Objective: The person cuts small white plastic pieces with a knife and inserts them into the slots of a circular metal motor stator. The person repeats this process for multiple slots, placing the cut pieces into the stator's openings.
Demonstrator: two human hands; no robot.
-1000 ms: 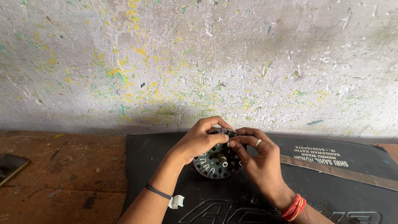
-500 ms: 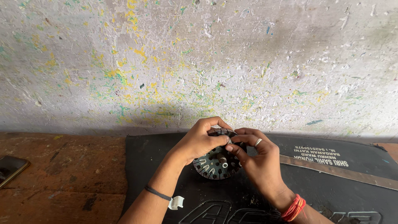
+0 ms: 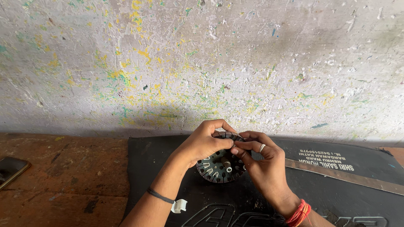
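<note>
Head view: a round, slotted metal motor core (image 3: 219, 166) stands tilted on edge on a black rubber mat (image 3: 345, 189), close to the foot of a paint-flecked wall (image 3: 202, 63). The left hand (image 3: 204, 143) curls over the core's upper rim, fingers closed around it. The right hand (image 3: 263, 162), wearing a ring, pinches at the rim's top right with thumb and forefinger drawn narrow; whether something small sits between them cannot be told from this angle. A red thread band (image 3: 299, 213) circles the right wrist. A phone (image 3: 10, 170) lies well apart, at the left on the worn reddish surface.
</note>
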